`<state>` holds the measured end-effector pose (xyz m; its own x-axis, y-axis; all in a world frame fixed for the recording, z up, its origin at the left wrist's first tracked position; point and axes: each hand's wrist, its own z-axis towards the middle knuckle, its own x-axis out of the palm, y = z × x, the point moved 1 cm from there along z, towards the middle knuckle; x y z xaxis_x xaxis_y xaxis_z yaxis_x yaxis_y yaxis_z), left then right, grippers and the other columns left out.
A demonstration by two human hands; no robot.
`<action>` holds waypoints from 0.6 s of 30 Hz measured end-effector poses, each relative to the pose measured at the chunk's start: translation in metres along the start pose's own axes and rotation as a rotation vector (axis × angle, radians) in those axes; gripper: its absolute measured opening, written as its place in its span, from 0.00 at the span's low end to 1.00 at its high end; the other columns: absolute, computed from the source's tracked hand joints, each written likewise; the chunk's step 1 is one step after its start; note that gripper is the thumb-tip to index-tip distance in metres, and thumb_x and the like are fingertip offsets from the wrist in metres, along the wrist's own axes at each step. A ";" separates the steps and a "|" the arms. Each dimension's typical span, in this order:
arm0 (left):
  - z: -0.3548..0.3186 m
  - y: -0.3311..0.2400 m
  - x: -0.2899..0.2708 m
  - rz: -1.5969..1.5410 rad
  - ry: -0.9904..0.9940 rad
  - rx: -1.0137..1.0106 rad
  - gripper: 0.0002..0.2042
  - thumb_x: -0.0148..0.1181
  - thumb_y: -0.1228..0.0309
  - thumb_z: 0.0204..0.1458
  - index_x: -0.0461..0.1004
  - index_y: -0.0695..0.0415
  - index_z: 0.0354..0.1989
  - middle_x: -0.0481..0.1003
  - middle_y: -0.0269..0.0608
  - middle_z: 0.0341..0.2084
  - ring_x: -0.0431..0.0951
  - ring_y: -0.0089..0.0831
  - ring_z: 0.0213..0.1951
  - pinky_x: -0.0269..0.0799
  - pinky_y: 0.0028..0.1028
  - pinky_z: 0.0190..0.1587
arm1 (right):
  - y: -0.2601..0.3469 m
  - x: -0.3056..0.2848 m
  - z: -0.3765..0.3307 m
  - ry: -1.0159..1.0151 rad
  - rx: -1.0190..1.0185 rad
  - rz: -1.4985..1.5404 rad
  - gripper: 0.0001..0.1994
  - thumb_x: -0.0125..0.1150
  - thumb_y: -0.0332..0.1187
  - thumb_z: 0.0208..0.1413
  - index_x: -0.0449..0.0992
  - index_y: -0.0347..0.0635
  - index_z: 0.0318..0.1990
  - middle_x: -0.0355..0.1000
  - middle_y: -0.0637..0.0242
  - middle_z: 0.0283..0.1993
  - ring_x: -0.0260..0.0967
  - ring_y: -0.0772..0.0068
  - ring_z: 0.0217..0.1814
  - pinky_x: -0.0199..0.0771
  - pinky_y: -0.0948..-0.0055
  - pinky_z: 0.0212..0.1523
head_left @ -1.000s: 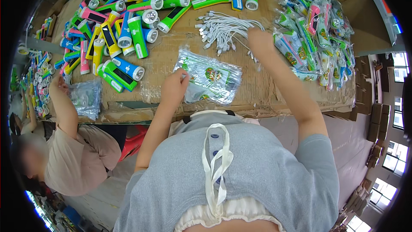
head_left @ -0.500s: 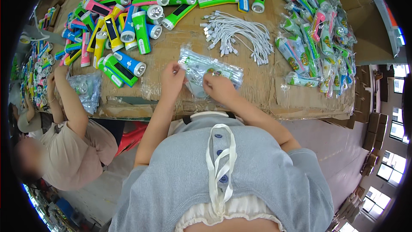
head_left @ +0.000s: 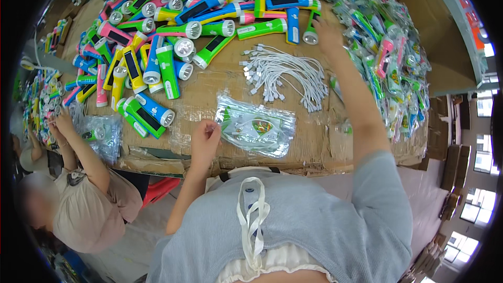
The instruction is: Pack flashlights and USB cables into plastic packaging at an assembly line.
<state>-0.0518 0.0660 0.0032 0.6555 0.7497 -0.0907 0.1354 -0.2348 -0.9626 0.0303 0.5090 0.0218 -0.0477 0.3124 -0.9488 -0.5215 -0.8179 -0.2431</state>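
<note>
My left hand [head_left: 206, 140] is closed in a pinch at the left edge of the top clear plastic bag [head_left: 257, 128]. The bag lies flat on a stack of similar bags near the table's front edge. A white cable and a green printed picture show through its film. Stretched far forward, my right hand [head_left: 329, 35] has its fingers at the right side of a green flashlight [head_left: 310, 30] with a white head. Its fingers look extended beside the flashlight, not wrapped round it.
A colourful pile of flashlights [head_left: 167, 71] covers the back left of the cardboard-topped table [head_left: 204, 105]. White cables [head_left: 285, 76] lie in a bunch mid-table. Bagged flashlights [head_left: 393, 81] heap up at right. At left, another person [head_left: 89, 199] works beside more plastic bags [head_left: 105, 136].
My right hand has left the bag and moved forward and right to the green flashlight. My left hand stays at the bag's left edge. The view has tilted, showing more of the far pile.
</note>
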 end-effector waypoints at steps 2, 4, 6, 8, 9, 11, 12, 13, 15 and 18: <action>0.004 0.005 -0.004 -0.029 0.003 -0.057 0.03 0.53 0.75 0.53 0.66 0.60 0.31 0.66 0.31 0.17 0.66 0.17 0.17 0.59 0.18 0.18 | -0.032 0.034 0.010 -0.048 -0.103 -0.093 0.20 0.44 0.28 0.52 0.65 0.46 0.55 0.63 0.67 0.58 0.59 0.62 0.60 0.62 0.58 0.55; 0.001 0.012 -0.005 -0.066 0.000 -0.149 0.03 0.53 0.74 0.53 0.67 0.59 0.32 0.66 0.30 0.18 0.66 0.16 0.17 0.59 0.17 0.19 | -0.049 0.067 0.017 -0.046 -0.255 -0.208 0.21 0.44 0.30 0.53 0.62 0.47 0.56 0.60 0.68 0.61 0.52 0.66 0.64 0.58 0.58 0.58; 0.003 0.015 -0.004 -0.059 0.002 -0.024 0.04 0.54 0.73 0.52 0.68 0.58 0.33 0.66 0.30 0.18 0.65 0.16 0.18 0.59 0.18 0.20 | -0.049 0.065 0.034 -0.179 -0.423 -0.236 0.21 0.49 0.31 0.49 0.64 0.45 0.54 0.63 0.68 0.57 0.56 0.64 0.61 0.59 0.60 0.57; 0.009 0.021 -0.005 -0.030 0.028 -0.024 0.04 0.55 0.73 0.51 0.69 0.59 0.33 0.66 0.29 0.18 0.66 0.16 0.18 0.60 0.18 0.21 | -0.055 0.055 0.042 -0.137 -0.498 -0.129 0.21 0.52 0.31 0.49 0.64 0.43 0.52 0.64 0.65 0.56 0.59 0.60 0.58 0.61 0.60 0.55; 0.011 0.021 -0.006 0.006 0.064 0.022 0.04 0.55 0.73 0.50 0.69 0.59 0.33 0.67 0.29 0.18 0.66 0.16 0.19 0.60 0.18 0.21 | -0.056 0.052 0.045 -0.130 -0.543 -0.038 0.20 0.55 0.31 0.48 0.65 0.41 0.51 0.65 0.61 0.54 0.62 0.57 0.56 0.63 0.60 0.54; 0.011 0.005 -0.006 -0.031 0.050 -0.067 0.05 0.56 0.73 0.50 0.69 0.59 0.33 0.67 0.30 0.18 0.67 0.17 0.19 0.61 0.19 0.21 | -0.041 0.041 0.034 -0.129 -0.290 0.023 0.19 0.56 0.31 0.49 0.65 0.39 0.49 0.66 0.58 0.52 0.64 0.58 0.52 0.65 0.62 0.51; 0.011 -0.001 -0.006 -0.068 0.043 -0.133 0.05 0.56 0.73 0.50 0.70 0.60 0.32 0.68 0.30 0.17 0.68 0.17 0.19 0.61 0.19 0.21 | -0.033 0.027 0.022 -0.142 -0.024 0.067 0.17 0.58 0.30 0.50 0.65 0.37 0.48 0.67 0.56 0.49 0.67 0.58 0.48 0.67 0.65 0.49; 0.013 -0.003 -0.008 -0.075 0.047 -0.143 0.05 0.56 0.73 0.50 0.70 0.60 0.32 0.68 0.30 0.17 0.68 0.17 0.19 0.61 0.19 0.21 | -0.021 0.007 0.008 -0.131 -0.027 0.061 0.17 0.58 0.30 0.50 0.65 0.37 0.48 0.67 0.56 0.49 0.67 0.58 0.48 0.67 0.65 0.49; 0.010 0.000 -0.008 0.058 0.039 -0.166 0.05 0.56 0.74 0.49 0.69 0.61 0.31 0.69 0.33 0.15 0.70 0.19 0.17 0.62 0.19 0.20 | 0.023 -0.035 -0.027 -0.285 0.227 1.084 0.16 0.55 0.30 0.54 0.63 0.33 0.47 0.67 0.55 0.46 0.68 0.65 0.45 0.68 0.68 0.47; 0.013 -0.005 -0.003 0.016 0.086 -0.153 0.05 0.56 0.74 0.49 0.69 0.62 0.30 0.69 0.35 0.14 0.70 0.20 0.16 0.62 0.20 0.19 | 0.118 -0.105 -0.100 -0.286 0.111 1.459 0.19 0.55 0.26 0.53 0.59 0.33 0.52 0.64 0.58 0.47 0.65 0.68 0.49 0.66 0.69 0.50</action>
<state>-0.0641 0.0736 0.0052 0.7189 0.6908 -0.0771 0.2313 -0.3424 -0.9106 0.0592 0.3315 0.0721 -0.7259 -0.6356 -0.2628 0.0716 -0.4498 0.8903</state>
